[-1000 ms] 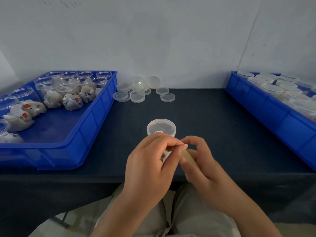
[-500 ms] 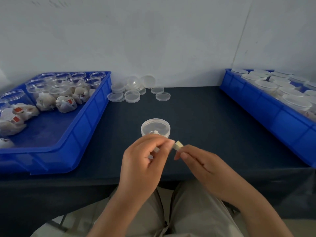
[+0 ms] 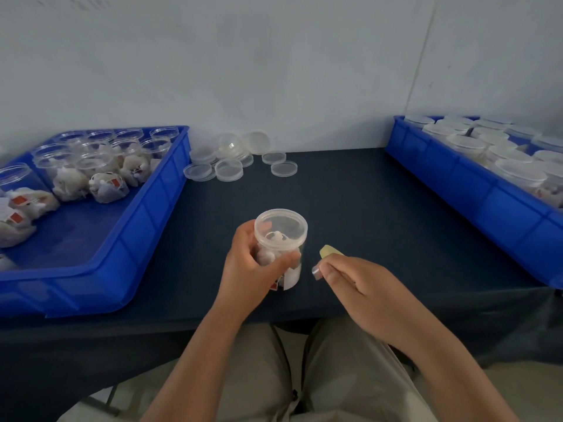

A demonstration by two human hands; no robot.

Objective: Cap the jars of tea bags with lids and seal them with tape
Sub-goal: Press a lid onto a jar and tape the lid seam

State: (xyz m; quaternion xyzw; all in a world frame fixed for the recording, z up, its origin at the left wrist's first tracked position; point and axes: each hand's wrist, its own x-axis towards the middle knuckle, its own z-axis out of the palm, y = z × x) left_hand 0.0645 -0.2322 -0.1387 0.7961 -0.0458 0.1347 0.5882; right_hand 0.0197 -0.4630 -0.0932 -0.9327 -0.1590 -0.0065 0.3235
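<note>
A clear jar [image 3: 281,239] with tea bags inside and a clear lid on top stands upright near the front middle of the dark table. My left hand [image 3: 249,266] grips its side, fingers wrapped round it. Just right of the jar, my right hand [image 3: 353,281] pinches a small piece of yellowish tape [image 3: 328,251] that sticks up from my fingertips, a short gap away from the jar.
A blue bin [image 3: 146,220] on the left holds several uncapped jars of tea bags. A blue bin [image 3: 475,184] on the right holds several capped jars. Loose clear lids [image 3: 228,169] lie at the back of the table [image 3: 365,208] near the wall.
My hands have parted: the left went from pinching at the tape to gripping the jar, and the right drew back to the right with the tape piece.
</note>
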